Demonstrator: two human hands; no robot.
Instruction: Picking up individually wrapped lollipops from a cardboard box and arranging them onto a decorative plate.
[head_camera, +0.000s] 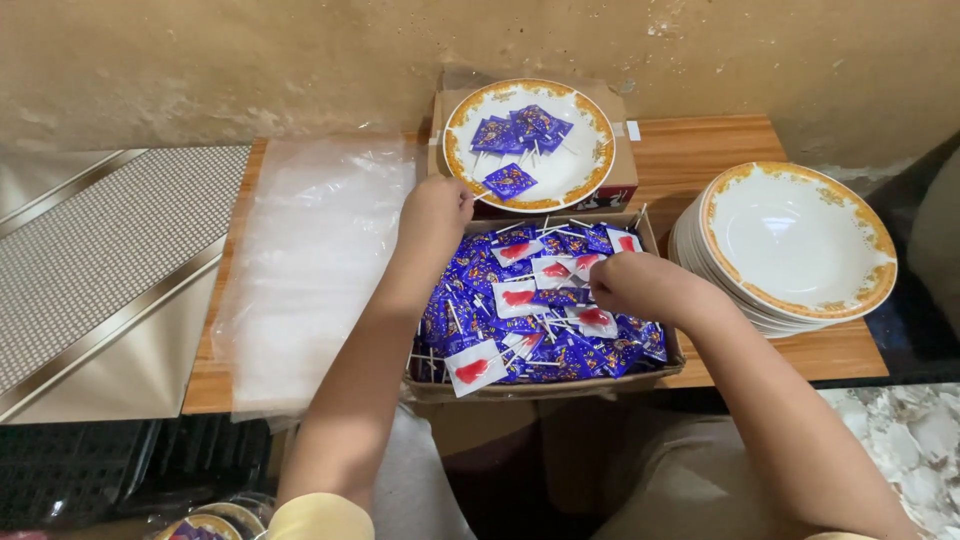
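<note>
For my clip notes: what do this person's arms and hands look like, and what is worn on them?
Both forearms are bare from wrist to past the elbow. The left hand and right hand wear no gloves, and no rings, watch or bracelets are visible. Pale yellow short sleeves show at the bottom edge on the upper arms.

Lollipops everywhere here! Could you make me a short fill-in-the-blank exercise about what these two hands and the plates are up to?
1. The right hand reaches into a cardboard box full of wrapped ____.
2. The left hand is beside the gold-rimmed plate, which rests on a second ____.
3. The stack of bowls at the far right holds ____ lollipops.
4. Left of the boxes lies a sheet of clear ____.

Missing words: lollipops; box; no; plastic
</note>
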